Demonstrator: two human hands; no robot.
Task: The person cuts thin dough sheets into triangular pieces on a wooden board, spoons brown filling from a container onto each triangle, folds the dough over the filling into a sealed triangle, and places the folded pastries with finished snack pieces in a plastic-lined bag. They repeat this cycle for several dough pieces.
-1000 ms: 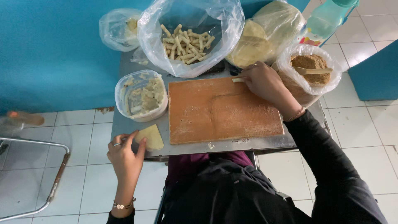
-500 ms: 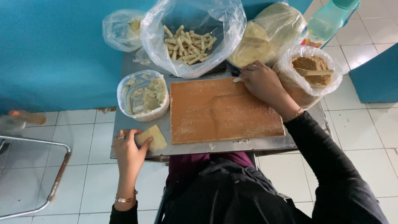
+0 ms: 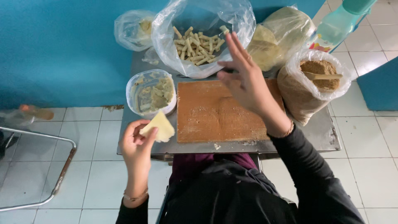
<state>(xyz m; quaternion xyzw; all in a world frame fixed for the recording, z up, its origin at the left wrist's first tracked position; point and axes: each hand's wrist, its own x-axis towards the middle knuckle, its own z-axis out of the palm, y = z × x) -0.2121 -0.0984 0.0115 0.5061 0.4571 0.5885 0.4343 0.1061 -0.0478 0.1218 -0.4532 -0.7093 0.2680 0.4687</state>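
Left hand [image 3: 137, 145] is up off the table edge now, pinching a thin pale wrapper sheet [image 3: 158, 127] between thumb and fingertips, where half a second back that sheet lay flat on the metal table [image 3: 323, 132] under the same hand. The sheet hangs tilted, just in front of the round plastic tub [image 3: 150, 92] of greenish filling, close to the left edge of the wooden board [image 3: 219, 111]. Right hand [image 3: 244, 79] has lifted too: earlier it was resting low at the board's far right corner, fingers curled; now it is raised over the far side of the board, fingers spread wide and holding nothing, its fingertips near the mouth of the big clear bag [image 3: 203, 35] of finished rolls [image 3: 198, 46]. The board lies bare between the two hands, in the same spot as before. To the right, the bag of brown crumbs [image 3: 309, 89] with a wooden spoon [image 3: 321, 76] stuck in it has not moved, nor has the small bag [image 3: 133, 29] at far left.
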